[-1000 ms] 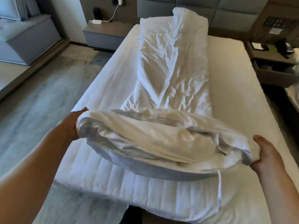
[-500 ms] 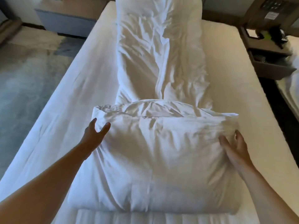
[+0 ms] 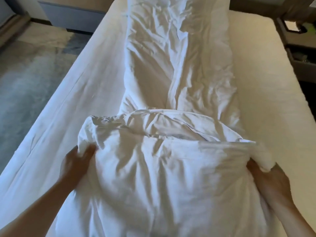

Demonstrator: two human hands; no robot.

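Both hands have gone from lying spread against the sides of the folded bundle half a second ago to closing on its far corners, and the head camera has leaned in closer over the bed. Head view, looking down: a white duvet (image 3: 162, 177) lies between the two hands. Its near end is folded over into a thick, puffy stack, and the unfolded remainder stretches away beyond the fingertips as a long rumpled strip down the middle of the mattress (image 3: 266, 86). The left hand (image 3: 75, 166) pinches the stack's left corner, cloth bunched between thumb and fingers. The right hand (image 3: 270, 178) curls round the right corner, thumb on top, though motion blur hides the fingers beneath. Outward of the left hand the mattress edge drops to a grey floor (image 3: 25, 74); beyond the right hand stands a dark bedside unit (image 3: 299, 40). Likely risks: each grip seems to catch mainly the top layers, so lifting or rolling forward may let lower layers slide out and the stack fall open. Uneven pull from one hand could skew the fold, and a swing toward the left could drag cloth off the mattress edge.
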